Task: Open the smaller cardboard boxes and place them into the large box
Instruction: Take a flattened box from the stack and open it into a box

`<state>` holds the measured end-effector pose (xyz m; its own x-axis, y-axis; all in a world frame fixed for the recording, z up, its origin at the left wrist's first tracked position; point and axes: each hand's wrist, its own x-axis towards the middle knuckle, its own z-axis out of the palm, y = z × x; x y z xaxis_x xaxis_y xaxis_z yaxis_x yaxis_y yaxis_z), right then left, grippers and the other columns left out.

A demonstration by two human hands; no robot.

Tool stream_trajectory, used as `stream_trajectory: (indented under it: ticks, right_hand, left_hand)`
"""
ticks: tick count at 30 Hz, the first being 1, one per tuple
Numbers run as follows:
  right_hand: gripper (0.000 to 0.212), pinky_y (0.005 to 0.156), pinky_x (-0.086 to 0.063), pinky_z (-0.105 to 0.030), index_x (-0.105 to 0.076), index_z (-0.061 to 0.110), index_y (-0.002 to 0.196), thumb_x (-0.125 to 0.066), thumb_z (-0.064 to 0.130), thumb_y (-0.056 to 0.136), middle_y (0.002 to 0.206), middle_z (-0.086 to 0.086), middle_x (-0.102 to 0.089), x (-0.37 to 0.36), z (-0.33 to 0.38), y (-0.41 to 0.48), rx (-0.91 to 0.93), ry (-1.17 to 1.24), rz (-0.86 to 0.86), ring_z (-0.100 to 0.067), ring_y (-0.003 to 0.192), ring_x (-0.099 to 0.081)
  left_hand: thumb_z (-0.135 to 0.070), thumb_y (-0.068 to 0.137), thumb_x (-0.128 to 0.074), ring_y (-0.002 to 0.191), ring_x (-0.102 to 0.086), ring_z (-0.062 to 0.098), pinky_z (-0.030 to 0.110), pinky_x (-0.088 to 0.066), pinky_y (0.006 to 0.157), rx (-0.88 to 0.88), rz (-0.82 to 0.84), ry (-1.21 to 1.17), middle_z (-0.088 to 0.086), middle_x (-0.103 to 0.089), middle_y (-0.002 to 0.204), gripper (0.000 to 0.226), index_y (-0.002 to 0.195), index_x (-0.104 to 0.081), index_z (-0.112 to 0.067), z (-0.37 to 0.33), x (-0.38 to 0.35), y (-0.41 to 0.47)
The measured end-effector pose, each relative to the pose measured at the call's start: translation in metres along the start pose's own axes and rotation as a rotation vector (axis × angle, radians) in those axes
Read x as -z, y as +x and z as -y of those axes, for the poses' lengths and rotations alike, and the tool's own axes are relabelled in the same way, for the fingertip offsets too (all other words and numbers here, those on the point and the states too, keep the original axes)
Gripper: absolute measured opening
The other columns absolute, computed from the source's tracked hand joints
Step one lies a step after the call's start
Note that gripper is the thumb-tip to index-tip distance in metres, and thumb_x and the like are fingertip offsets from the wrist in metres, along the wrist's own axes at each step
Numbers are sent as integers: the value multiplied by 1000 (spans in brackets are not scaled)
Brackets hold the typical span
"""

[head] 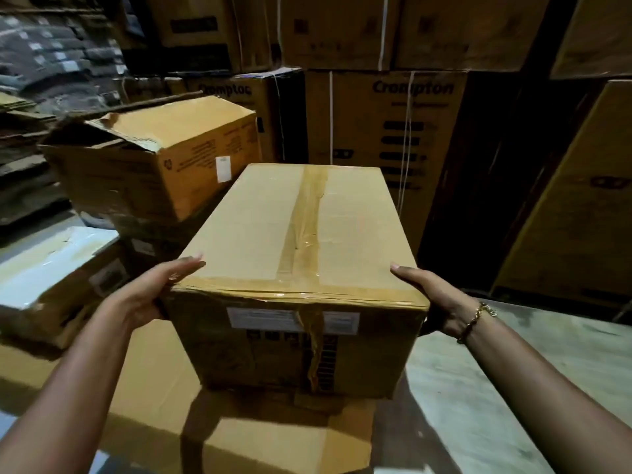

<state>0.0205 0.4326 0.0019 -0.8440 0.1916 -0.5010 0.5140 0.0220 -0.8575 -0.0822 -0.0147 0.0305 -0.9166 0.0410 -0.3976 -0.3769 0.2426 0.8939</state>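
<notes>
A sealed brown cardboard box (297, 254) with tape along its top seam and a white label on its near face fills the centre of the head view. My left hand (160, 289) grips its near left corner. My right hand (431, 295), with a beaded bracelet on the wrist, presses against its near right side. The box is held between both hands above a flat cardboard sheet (171, 398) on the floor. Behind it to the left sits another box (164, 155) with a torn, partly lifted top flap.
Tall stacks of printed cartons (386, 124) form a wall behind and to the right. A crushed box with a white top (51, 268) lies at the left. Flattened cardboard piles (20, 138) stand at far left. Grey concrete floor (513, 388) shows at lower right.
</notes>
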Motion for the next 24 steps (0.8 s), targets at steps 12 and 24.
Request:
stream_trajectory:
  ticks: [12, 24]
  right_hand:
    - [33, 40, -39, -21, -63, 18, 100, -69, 47, 86, 61, 1, -58, 113, -35, -36, 33, 151, -39, -15, 47, -55]
    - [56, 50, -39, -26, -66, 11, 116, -76, 49, 76, 76, -6, -65, 355, -144, -124, -18, 138, -227, -21, 63, -60]
  left_hand:
    - [-48, 79, -74, 91, -67, 29, 39, -50, 77, -135, 102, 36, 12, -76, 98, 47, 113, -71, -15, -3, -126, -32]
    - [-63, 65, -78, 94, -73, 19, 37, -56, 76, -174, 316, 38, -3, -79, 101, 69, 122, -66, -26, 25, -379, -103]
